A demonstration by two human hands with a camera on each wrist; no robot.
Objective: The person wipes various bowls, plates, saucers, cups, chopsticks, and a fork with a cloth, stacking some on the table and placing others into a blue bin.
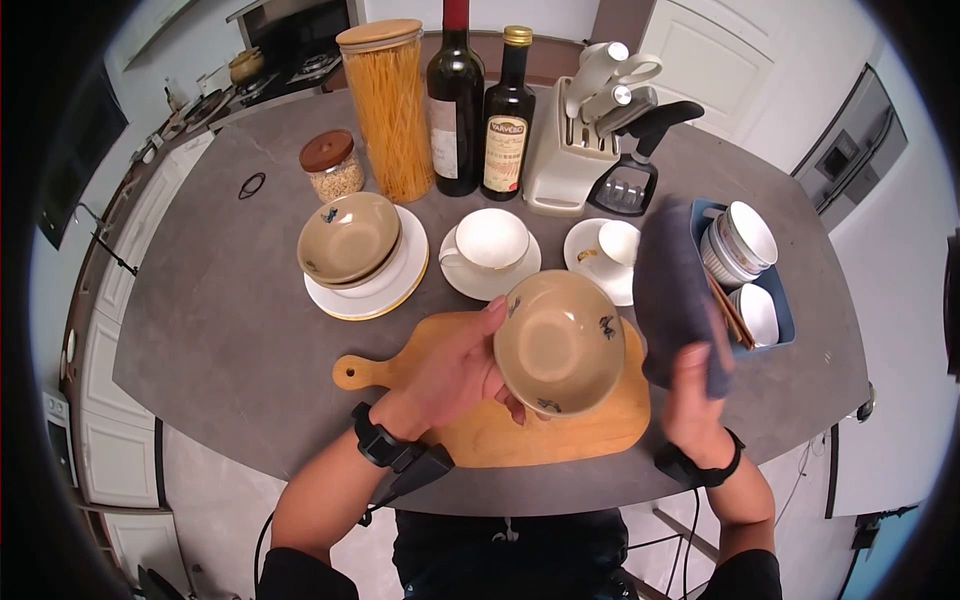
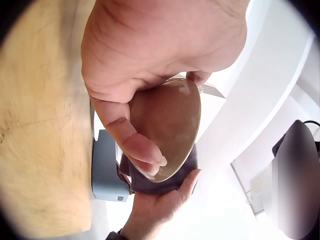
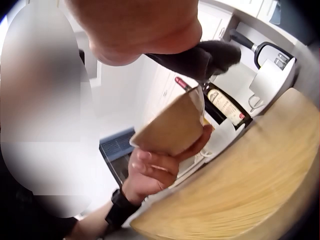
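A beige bowl [image 1: 560, 345] with small dark motifs is held above the wooden board [image 1: 540, 440] by the left hand [image 1: 455, 375], thumb at the rim and fingers beneath. To its right the right hand [image 1: 695, 405] grips a dark grey cloth [image 1: 675, 290], which stands up from the fingers and is slightly blurred. In the left wrist view the left fingers curl round the bowl [image 2: 172, 120], and the cloth [image 2: 155, 185] lies just behind it. The right wrist view shows the bowl [image 3: 172, 127] tilted on the left fingers, the cloth [image 3: 210, 60] above it.
Behind the board are stacked beige bowls [image 1: 345, 240] on white plates, a white cup [image 1: 490, 240] and another cup [image 1: 615, 245] on saucers. A blue bin [image 1: 785, 300] holds bowls at right. Farther back stand a pasta jar [image 1: 390, 120], two bottles and a knife block [image 1: 565, 165].
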